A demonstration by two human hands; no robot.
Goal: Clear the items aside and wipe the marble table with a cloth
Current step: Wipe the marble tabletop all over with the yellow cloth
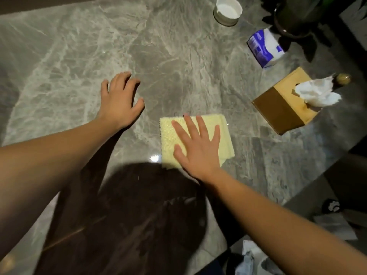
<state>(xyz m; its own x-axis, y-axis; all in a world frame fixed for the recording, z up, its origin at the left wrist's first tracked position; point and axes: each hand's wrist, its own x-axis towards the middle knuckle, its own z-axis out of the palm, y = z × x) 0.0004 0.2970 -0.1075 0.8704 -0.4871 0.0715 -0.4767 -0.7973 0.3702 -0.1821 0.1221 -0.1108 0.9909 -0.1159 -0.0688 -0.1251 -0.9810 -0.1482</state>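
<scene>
A folded pale yellow cloth [222, 133] lies flat on the grey marble table [158, 56], near the middle. My right hand [196, 147] rests flat on the cloth with its fingers spread, covering its centre. My left hand [119, 100] hovers or leans on the bare marble to the left of the cloth, fingers curled and apart, holding nothing. A dark shadow of my head falls on the table below the cloth.
At the right side stand a wooden tissue box [282, 108] with a white tissue sticking out, a blue and white tissue pack [264, 46], a white round ashtray [227, 10] and a dark plant pot [294, 18]. The table's right edge [317, 175] drops to the floor.
</scene>
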